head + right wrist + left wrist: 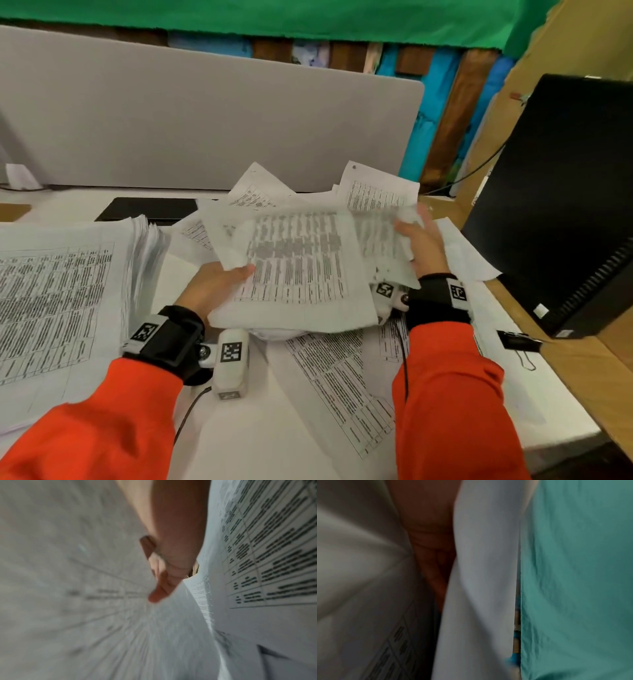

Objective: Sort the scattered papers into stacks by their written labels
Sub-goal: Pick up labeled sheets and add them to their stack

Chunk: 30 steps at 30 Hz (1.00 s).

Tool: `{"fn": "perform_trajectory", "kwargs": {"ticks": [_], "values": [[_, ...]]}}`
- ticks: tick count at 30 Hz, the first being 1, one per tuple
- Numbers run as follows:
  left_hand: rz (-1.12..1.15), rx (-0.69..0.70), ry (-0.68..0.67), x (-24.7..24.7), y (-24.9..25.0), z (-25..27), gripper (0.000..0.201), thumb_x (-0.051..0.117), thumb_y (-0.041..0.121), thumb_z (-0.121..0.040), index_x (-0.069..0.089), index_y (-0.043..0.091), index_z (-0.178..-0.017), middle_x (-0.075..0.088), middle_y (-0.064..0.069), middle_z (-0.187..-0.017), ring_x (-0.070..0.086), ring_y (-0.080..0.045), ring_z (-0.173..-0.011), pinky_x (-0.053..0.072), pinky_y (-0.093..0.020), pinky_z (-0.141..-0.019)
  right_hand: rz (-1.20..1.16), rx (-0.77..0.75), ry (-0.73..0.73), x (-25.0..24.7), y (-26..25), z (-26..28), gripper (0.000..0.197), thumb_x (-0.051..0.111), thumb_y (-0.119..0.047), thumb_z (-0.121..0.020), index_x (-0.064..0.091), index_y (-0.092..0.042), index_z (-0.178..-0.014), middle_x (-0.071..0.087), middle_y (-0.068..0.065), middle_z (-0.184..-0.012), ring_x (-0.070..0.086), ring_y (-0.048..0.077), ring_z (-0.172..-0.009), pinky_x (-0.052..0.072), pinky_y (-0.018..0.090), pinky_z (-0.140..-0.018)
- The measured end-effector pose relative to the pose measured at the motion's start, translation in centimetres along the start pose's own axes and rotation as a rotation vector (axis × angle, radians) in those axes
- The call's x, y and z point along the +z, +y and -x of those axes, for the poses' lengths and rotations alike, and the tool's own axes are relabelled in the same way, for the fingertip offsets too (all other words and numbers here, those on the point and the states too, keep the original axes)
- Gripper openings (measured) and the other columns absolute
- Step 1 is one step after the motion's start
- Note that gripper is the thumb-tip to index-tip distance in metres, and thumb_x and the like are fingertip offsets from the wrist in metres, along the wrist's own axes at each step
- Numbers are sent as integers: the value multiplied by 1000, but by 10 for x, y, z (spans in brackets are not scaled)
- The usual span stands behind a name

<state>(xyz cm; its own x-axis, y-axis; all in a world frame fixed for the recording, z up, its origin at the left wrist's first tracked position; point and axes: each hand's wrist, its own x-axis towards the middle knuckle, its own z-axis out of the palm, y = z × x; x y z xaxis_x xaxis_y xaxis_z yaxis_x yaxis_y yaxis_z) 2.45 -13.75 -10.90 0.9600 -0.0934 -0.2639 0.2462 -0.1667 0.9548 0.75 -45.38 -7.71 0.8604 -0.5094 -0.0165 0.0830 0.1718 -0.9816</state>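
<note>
Both hands, left hand (pixel 214 286) and right hand (pixel 423 241), grasp a paper bundle (pixel 298 263) with fingers curled round its edges; tall stack (pixel 58 294) left of fingers.

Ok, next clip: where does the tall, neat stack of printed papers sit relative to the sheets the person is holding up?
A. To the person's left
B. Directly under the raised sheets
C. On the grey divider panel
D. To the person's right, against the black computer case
A: in the head view the tall stack lies on the desk left of the raised sheets, which the left hand and right hand hold.
</note>
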Motion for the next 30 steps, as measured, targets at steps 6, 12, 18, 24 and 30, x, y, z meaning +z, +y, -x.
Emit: {"fn": "perform_trajectory", "kwargs": {"ticks": [6, 12, 18, 24, 30], "values": [[186, -33, 18, 1, -8, -6, 31, 61, 12, -91, 63, 1, -119, 69, -14, -115, 66, -29, -103, 52, -38, -89, -525, 159, 7, -17, 0, 13, 40, 32, -27, -107, 54, -6, -134, 78, 6, -96, 76, 21, -82, 62, 31, -70], [211, 33, 63, 3, -8, -7, 29, 56, 3, -92, 60, 3, -121, 67, -15, -116, 66, -31, -103, 48, -50, -97, -359, 319, -73, 11, 2, 12, 28, 45, -14, -100, 67, -4, -113, 75, 18, -98, 75, 30, -82, 62, 43, -70], [294, 89, 108, 6, -1, -4, 27, 52, 19, -97, 63, 4, -117, 68, -15, -113, 66, -30, -103, 49, -47, -97, 54, 368, -158, 19, 14, -1, 43, 66, 2, -87, 58, 6, -129, 70, 22, -112, 72, 29, -87, 62, 37, -65], [313, 70, 205, -3, -7, -16, 32, 45, 29, -86, 58, 4, -99, 61, -16, -99, 62, -34, -102, 48, -45, -91, -398, 99, -82, -12, 14, -14, 37, 95, -44, -51, 77, -21, -74, 68, -3, -78, 62, 9, -81, 51, 28, -92], [324, 129, 119, 4, -3, -5, 21, 43, 9, -95, 63, 5, -93, 72, -10, -93, 66, -29, -94, 54, -40, -83, -346, 275, -53, 11, 6, -5, 17, 42, 8, -88, 54, 3, -99, 63, 17, -79, 57, 22, -70, 51, 22, -48]]}}
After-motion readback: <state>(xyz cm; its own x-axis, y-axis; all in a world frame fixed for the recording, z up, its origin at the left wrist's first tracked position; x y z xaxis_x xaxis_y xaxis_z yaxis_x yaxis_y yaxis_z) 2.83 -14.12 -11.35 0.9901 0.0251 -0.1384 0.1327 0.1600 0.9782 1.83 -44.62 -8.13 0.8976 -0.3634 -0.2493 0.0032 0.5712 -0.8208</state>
